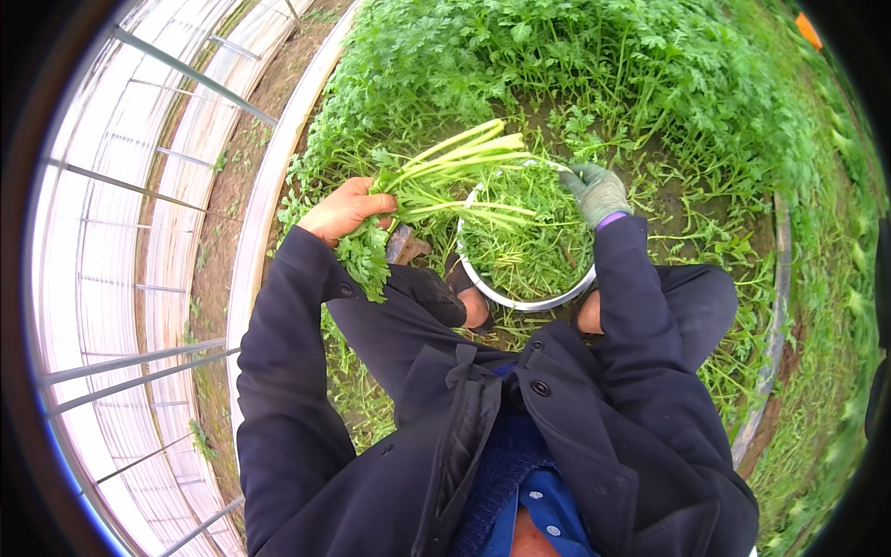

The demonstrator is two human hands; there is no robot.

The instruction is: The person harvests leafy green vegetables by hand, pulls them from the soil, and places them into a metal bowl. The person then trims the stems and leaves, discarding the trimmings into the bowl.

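My bare left hand [356, 209] grips a bunch of cut leafy greens [459, 157], which look like garland chrysanthemum. Their pale stem ends point right, over a round white-rimmed tub [536, 304], and the leaves hang below my fist. Loose green trimmings [522, 237] fill the tub between my feet. My right hand [600, 193], in a grey-green glove with a purple cuff, is at the tub's upper right edge with its fingers curled. A thin pale piece shows at its fingertips; whether it is a stem, a blade or the rim is unclear.
Dense standing greens [557, 49] grow ahead of me. Plastic greenhouse sheeting [104, 209] on metal poles [195, 73] runs along the left, beside a pale border strip [257, 209]. Another bed edging [779, 278] curves on the right. An orange object [808, 31] shows far right.
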